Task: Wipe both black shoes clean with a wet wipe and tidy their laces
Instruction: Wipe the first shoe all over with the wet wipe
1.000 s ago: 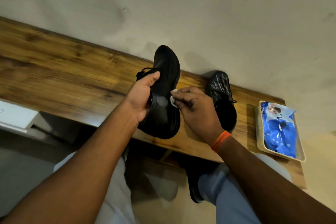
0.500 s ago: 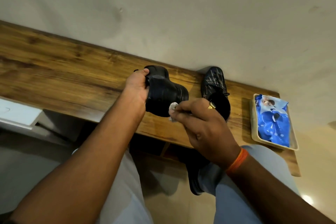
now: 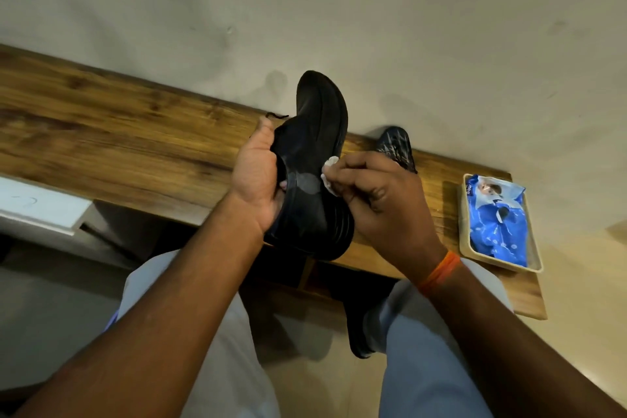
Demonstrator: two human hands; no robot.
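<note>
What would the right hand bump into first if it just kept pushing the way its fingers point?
The right hand, pinching a white wipe, points left at the side of the held black shoe. The wipe appears to touch it already, so the shoe comes first, though depth is hard to judge.

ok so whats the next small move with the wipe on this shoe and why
Probably drag the wet wipe along the held shoe's side: the right hand pinches it against the shoe, and the left hand grips the shoe steady.
</note>
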